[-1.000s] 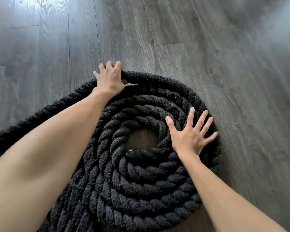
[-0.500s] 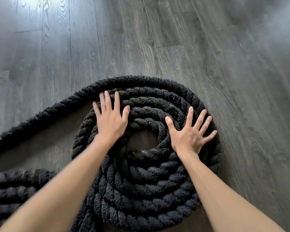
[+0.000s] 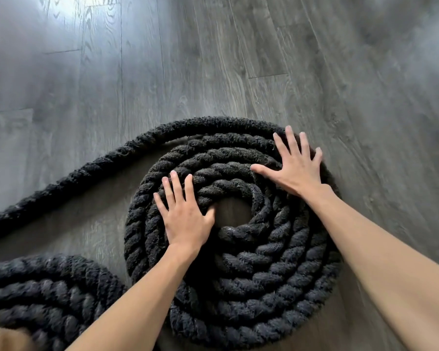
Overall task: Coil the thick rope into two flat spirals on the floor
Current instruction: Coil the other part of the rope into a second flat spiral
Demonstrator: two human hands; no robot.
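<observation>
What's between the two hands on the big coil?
In the head view, only the inner turns of the spiral lie between the left hand and the right hand. The bare floor at its centre sits just below that stretch.

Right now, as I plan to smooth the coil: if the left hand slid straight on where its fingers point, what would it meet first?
The left hand would first cross the coil's outer turns, then likely the loose strand beyond them, then bare floor.
</observation>
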